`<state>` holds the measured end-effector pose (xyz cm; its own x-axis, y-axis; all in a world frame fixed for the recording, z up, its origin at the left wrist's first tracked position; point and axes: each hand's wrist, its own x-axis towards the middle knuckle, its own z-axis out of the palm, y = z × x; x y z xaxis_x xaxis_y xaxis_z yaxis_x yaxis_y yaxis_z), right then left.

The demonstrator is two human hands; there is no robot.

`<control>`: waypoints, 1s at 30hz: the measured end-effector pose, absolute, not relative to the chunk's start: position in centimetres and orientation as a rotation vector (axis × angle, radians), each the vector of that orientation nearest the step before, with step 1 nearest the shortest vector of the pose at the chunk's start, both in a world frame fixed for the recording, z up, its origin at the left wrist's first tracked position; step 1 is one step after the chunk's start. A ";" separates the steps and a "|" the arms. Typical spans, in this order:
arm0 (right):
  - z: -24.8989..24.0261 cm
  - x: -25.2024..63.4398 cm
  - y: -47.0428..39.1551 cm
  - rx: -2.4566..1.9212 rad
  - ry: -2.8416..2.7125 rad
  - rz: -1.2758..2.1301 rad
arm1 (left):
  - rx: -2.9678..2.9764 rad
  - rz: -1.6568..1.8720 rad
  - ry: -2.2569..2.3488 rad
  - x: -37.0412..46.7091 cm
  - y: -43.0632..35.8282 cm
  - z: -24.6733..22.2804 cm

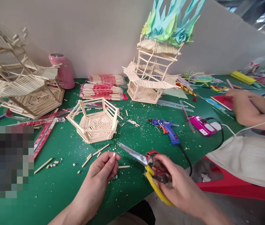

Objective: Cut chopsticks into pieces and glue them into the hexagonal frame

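My left hand (105, 170) pinches a short piece of wooden stick (114, 154) between thumb and fingertips. In my right hand (178, 184) are scissors (134, 153), their metal blades pointing left towards that piece without touching it. A red handle loop and a long yellow handle (157, 189) show in the same grip; I cannot tell whether the yellow one belongs to a second tool. Just beyond my hands stands a low polygonal frame (95, 122) built of wooden sticks. Cut stick pieces (86, 160) lie beside my left hand.
A blue glue gun (168, 128) lies right of the frame, near a magenta box (202, 125). Taller stick models (146, 84) stand behind, with packs of sticks (101, 91) and a pink bottle (63, 72). Another person's arm (251, 107) rests at right. A pixelated patch hides the left.
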<state>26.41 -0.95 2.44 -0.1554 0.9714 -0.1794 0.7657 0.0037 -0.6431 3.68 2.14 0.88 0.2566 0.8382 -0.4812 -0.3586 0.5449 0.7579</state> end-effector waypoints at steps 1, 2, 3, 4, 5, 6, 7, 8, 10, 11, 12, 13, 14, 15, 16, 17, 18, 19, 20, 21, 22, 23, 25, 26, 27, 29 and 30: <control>2.6 25.8 -1.1 -1.754 -1.954 0.956 | 0.562 0.883 1.005 3.5 2.1 0.7; 2.7 25.3 -1.2 -1.724 -1.964 0.965 | 0.567 0.888 1.002 3.3 2.0 0.5; 2.8 24.9 -1.3 -1.710 -1.993 0.939 | 0.584 0.894 1.001 3.1 1.9 0.4; 2.8 24.6 -1.3 -1.704 -2.039 0.886 | 0.607 0.904 1.003 2.9 1.9 0.3; 2.9 24.4 -1.3 -1.699 -2.090 0.816 | 0.636 0.914 1.008 2.6 1.8 0.1; 2.9 24.3 -1.3 -1.691 -2.140 0.747 | 0.667 0.927 1.015 2.5 1.8 0.1; 2.9 24.2 -1.3 -1.680 -2.183 0.689 | 0.699 0.941 1.025 2.3 1.7 0.0; 2.8 24.2 -1.2 -1.674 -2.217 0.651 | 0.729 0.953 1.034 2.2 1.8 -0.1; 2.8 24.0 -1.1 -1.675 -2.270 0.626 | 0.769 0.967 1.051 2.0 1.8 -0.3; 2.9 23.8 -1.0 -1.676 -2.287 0.631 | 0.787 0.973 1.058 2.0 1.9 -0.4; 2.9 23.7 -0.9 -1.672 -2.299 0.642 | 0.804 0.978 1.062 2.0 1.9 -0.5; 2.9 23.5 -0.8 -1.665 -2.304 0.654 | 0.825 0.981 1.063 2.0 1.9 -0.6; 3.0 23.3 -0.7 -1.652 -2.305 0.668 | 0.851 0.986 1.062 2.0 1.9 -0.6; 3.0 23.1 -0.6 -1.636 -2.303 0.681 | 0.881 0.991 1.061 1.9 1.9 -0.7; 3.1 22.9 -0.5 -1.624 -2.300 0.695 | 0.914 0.997 1.056 1.9 1.9 -0.7; 3.2 22.8 -0.4 -1.617 -2.299 0.712 | 0.944 1.004 1.052 1.8 1.9 -0.7; 3.2 22.8 -0.4 -1.612 -2.295 0.730 | 0.969 1.011 1.046 1.8 1.9 -0.7; 3.3 22.7 -0.3 -1.611 -2.290 0.749 | 0.988 1.022 1.041 1.7 1.9 -0.6; 3.3 22.7 -0.3 -1.613 -2.284 0.765 | 1.001 1.036 1.038 1.7 2.0 -0.5; 3.3 22.7 -0.2 -1.615 -2.279 0.780 | 1.012 1.047 1.036 1.6 2.1 -0.5; 3.3 22.7 -0.2 -1.617 -2.275 0.789 | 1.021 1.059 1.040 1.6 2.1 -0.5; 3.3 22.6 -0.1 -1.619 -2.273 0.795 | 1.031 1.068 1.046 1.6 2.2 -0.4; 3.3 22.6 0.1 -1.625 -2.273 0.800 | 1.055 1.073 1.059 1.6 2.3 -0.4; 3.2 22.6 0.1 -1.631 -2.272 0.802 | 1.068 1.075 1.068 1.6 2.4 -0.4; 3.2 22.5 0.2 -1.640 -2.267 0.802 | 1.082 1.079 1.077 1.6 2.4 -0.4; 3.2 22.4 0.3 -1.650 -2.254 0.808 | 1.119 1.086 1.095 1.6 2.5 -0.3; 3.3 22.4 0.4 -1.651 -2.246 0.820 | 1.144 1.092 1.104 1.6 2.5 -0.2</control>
<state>22.36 0.35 3.30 -0.3355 0.9322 -0.1355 0.8004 0.2062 -0.5629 1.56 2.53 -0.25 0.1246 0.9887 -0.0828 -0.0715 0.0921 0.9932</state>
